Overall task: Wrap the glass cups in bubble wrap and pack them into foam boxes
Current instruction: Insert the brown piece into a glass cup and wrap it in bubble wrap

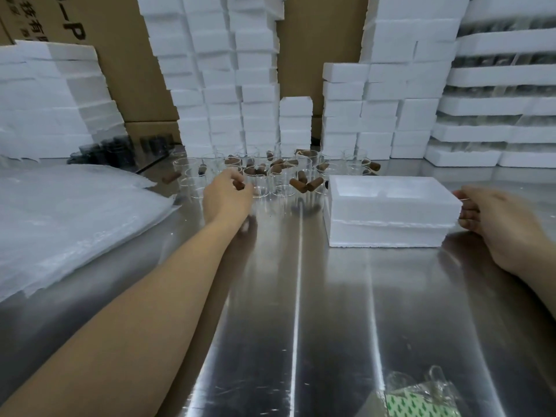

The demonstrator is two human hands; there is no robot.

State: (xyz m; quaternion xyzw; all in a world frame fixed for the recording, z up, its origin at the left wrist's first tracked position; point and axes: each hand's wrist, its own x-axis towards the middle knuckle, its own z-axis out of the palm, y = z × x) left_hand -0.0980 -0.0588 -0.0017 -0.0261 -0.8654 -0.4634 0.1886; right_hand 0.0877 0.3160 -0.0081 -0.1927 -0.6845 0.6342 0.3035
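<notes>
Bench (301, 296): polished steel, with streaked reflections noted along its length. Brown cardboard cartons (126, 55) are stood behind it, black print visible top left. Short brown cylinders (305, 185) are scattered toward rear centre. Dark jars (114, 147) are grouped at rear left. At the near right edge, a crumpled clear plastic bag (421, 392) is laid over a green-and-white sheet (421, 409).

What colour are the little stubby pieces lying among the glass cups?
Brown. The stubby pieces among the glass cups show best in the head view.

Both forearms (156, 296) showed bare along their whole visible length, and the left hand (227, 195) and the right hand (496, 224) were bare as well, uncovered to the fingertips.
</notes>
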